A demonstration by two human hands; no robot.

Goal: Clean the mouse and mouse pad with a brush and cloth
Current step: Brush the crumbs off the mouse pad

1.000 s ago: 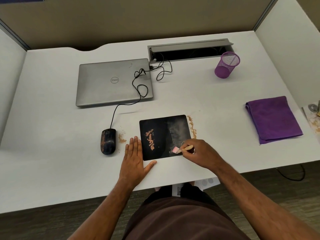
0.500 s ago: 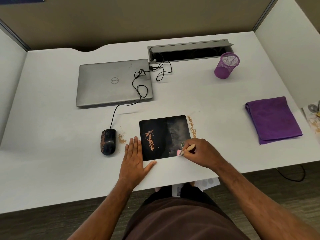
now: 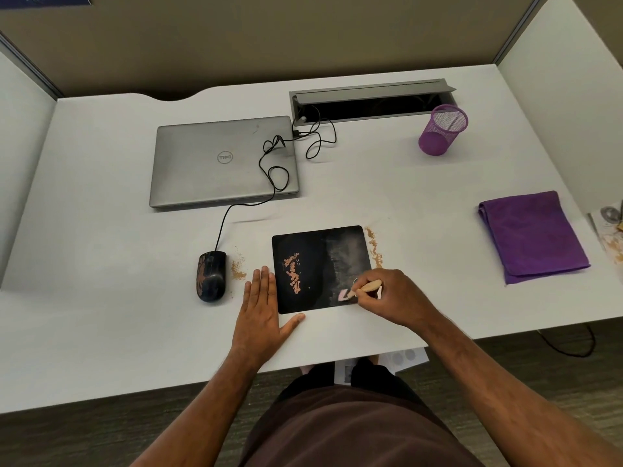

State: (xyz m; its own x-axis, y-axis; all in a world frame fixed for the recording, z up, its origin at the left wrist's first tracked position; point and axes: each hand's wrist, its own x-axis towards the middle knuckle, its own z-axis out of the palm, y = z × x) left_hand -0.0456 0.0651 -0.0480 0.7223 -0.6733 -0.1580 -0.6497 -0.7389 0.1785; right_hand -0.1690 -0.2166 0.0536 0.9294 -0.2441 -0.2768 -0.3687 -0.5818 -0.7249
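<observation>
Head view, 1 white desk (image 3: 101, 197) inside partition walls. Item 1: black mouse pad (image 3: 320, 269) near the front edge, flat, bearing an orange-tan smear of crumbs on its left half and a greyish, dusty patch on its right half. Item 2: brush (image 3: 362, 288), tan wooden handle with pale pink bristles, bristle end lying on the pad's near right corner; the right hand (image 3: 394, 298) has it pinched between curled fingers and thumb. Item 3: left hand (image 3: 264, 308), laid flat on the desk with fingers straight and together just beside the pad's left edge, thumb spread beneath the pad's near left corner, holding nothing. Item 4: black wired mouse (image 3: 211, 276), streaked with orange, left of the pad, with loose crumbs (image 3: 238, 267) between the 2. Further crumbs line the desk along the pad's right edge. Item 5: folded purple cloth (image 3: 531, 235), well apart at the right. Item 6: closed grey laptop (image 3: 222, 161) behind, the mouse cable looped across it. Item 7: purple mesh pen cup (image 3: 443, 129), upright, beside an open cable tray (image 3: 371, 99).
</observation>
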